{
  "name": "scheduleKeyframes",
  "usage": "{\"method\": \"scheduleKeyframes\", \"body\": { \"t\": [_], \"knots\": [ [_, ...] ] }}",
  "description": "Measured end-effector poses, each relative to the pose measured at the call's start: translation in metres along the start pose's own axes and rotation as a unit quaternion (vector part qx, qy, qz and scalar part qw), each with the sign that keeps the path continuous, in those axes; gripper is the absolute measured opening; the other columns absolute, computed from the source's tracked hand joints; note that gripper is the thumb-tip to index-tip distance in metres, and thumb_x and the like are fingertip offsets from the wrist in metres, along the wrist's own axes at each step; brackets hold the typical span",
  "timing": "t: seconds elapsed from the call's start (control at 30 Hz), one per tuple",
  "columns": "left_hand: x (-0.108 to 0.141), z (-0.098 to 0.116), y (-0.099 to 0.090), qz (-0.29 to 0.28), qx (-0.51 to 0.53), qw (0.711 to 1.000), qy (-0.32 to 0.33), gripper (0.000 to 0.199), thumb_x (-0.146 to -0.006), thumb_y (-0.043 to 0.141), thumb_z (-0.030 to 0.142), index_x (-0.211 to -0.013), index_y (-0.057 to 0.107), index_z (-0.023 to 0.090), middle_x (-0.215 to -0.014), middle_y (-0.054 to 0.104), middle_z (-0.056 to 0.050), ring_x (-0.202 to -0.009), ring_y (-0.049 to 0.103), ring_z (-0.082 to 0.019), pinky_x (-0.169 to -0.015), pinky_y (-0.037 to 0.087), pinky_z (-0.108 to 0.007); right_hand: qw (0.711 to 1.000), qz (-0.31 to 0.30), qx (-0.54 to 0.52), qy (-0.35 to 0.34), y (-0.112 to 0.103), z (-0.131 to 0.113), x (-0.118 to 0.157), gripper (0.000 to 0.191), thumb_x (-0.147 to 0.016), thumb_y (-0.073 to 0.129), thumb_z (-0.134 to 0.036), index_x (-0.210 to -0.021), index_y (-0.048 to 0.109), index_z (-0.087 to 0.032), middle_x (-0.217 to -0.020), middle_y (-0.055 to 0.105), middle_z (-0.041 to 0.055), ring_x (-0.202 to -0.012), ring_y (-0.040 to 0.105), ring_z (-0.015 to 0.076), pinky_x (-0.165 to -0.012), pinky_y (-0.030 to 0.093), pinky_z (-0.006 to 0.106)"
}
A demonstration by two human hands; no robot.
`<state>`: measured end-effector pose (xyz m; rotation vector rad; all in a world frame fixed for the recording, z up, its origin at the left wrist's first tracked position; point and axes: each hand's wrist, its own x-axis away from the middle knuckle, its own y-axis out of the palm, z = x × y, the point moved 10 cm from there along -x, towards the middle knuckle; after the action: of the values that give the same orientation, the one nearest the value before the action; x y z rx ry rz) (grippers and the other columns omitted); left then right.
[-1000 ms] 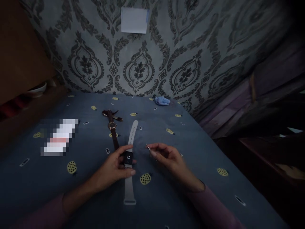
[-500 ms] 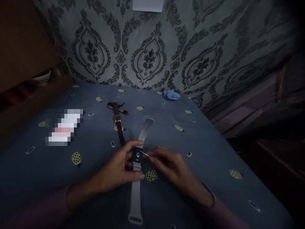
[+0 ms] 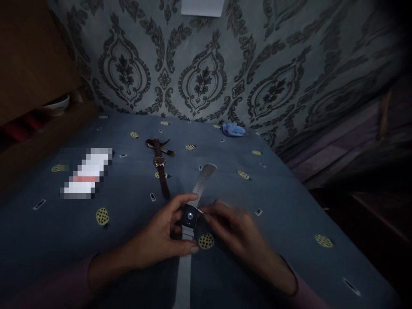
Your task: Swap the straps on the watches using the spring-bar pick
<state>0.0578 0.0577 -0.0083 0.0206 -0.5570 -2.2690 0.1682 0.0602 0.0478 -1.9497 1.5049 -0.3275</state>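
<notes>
A smartwatch (image 3: 189,216) with a pale strap (image 3: 203,179) is turned so the sensor side of its dark case faces up. My left hand (image 3: 161,236) grips it from the left, fingers at the upper end and thumb across the strap below the case. In my right hand (image 3: 234,227), thumb and fingers pinch a thin metal tool (image 3: 199,210), whose tip meets the upper right edge of the case. The strap's lower part runs down toward the bottom edge of the picture.
Two brown-strapped watches (image 3: 159,162) lie beyond my left hand on the blue patterned cloth (image 3: 128,171). A blurred-out white item (image 3: 86,174) rests at the left, and a crumpled blue cloth (image 3: 233,129) lies near the wall.
The smartwatch and both hands have shifted slightly down and right, and its upper strap leans further right. The tool's tip has moved from over the case's back to its upper edge.
</notes>
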Motion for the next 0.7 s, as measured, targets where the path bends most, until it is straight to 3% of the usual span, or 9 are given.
{"method": "scheduleKeyframes", "body": {
  "t": [0.17, 0.33, 0.47, 0.6, 0.7],
  "knots": [
    [-0.001, 0.004, -0.001, -0.001, 0.011, 1.000, 0.015, 0.077, -0.071, 0.079, 0.007, -0.135, 0.043, 0.031, -0.113, 0.063, -0.002, -0.093, 0.064, -0.015, -0.079, 0.053, -0.027, 0.999, 0.035, -0.003, -0.004, -0.011, -0.006, -0.002, 0.020, -0.099, 0.051, -0.028, -0.084, 0.064, -0.022, -0.074, 0.062, 0.0023, -0.066, 0.059, 0.0152, -0.059, 0.048, 0.026],
    [-0.001, 0.003, 0.002, -0.018, 0.010, 1.000, 0.022, 0.071, -0.073, 0.079, 0.008, -0.130, 0.044, 0.031, -0.114, 0.063, -0.002, -0.093, 0.066, -0.016, -0.080, 0.053, -0.029, 0.994, 0.102, -0.033, -0.028, -0.019, -0.016, -0.012, 0.019, -0.097, 0.053, -0.032, -0.083, 0.062, -0.022, -0.103, 0.064, 0.0088, -0.109, 0.060, 0.0247, -0.079, 0.055, 0.032],
    [0.000, 0.007, 0.004, -0.005, -0.004, 0.999, 0.052, 0.067, -0.072, 0.078, 0.007, -0.125, 0.044, 0.030, -0.119, 0.058, -0.003, -0.098, 0.063, -0.017, -0.077, 0.052, -0.026, 0.985, 0.087, -0.151, 0.016, -0.007, -0.016, -0.023, 0.018, -0.096, 0.056, -0.034, -0.084, 0.063, -0.022, -0.082, 0.064, 0.0029, -0.076, 0.064, 0.0161, -0.063, 0.056, 0.024],
    [0.000, 0.011, -0.002, 0.036, 0.012, 0.997, 0.067, 0.075, -0.072, 0.079, 0.009, -0.130, 0.038, 0.033, -0.126, 0.055, -0.005, -0.108, 0.062, -0.021, -0.075, 0.051, -0.027, 0.956, 0.135, -0.248, 0.076, -0.010, -0.009, -0.028, 0.027, -0.088, 0.067, -0.044, -0.079, 0.064, -0.019, -0.067, 0.060, -0.0008, -0.057, 0.058, 0.0120, -0.051, 0.053, 0.022],
    [-0.003, 0.011, 0.002, 0.016, 0.014, 0.999, 0.047, 0.047, -0.080, 0.076, 0.020, -0.121, 0.053, 0.022, -0.107, 0.064, -0.005, -0.099, 0.067, -0.020, -0.084, 0.050, -0.032, 0.938, 0.159, -0.294, 0.092, -0.012, -0.005, -0.030, 0.026, -0.083, 0.072, -0.043, -0.079, 0.067, -0.018, -0.067, 0.063, -0.0002, -0.053, 0.057, 0.0101, -0.052, 0.051, 0.021]
  ]
}}
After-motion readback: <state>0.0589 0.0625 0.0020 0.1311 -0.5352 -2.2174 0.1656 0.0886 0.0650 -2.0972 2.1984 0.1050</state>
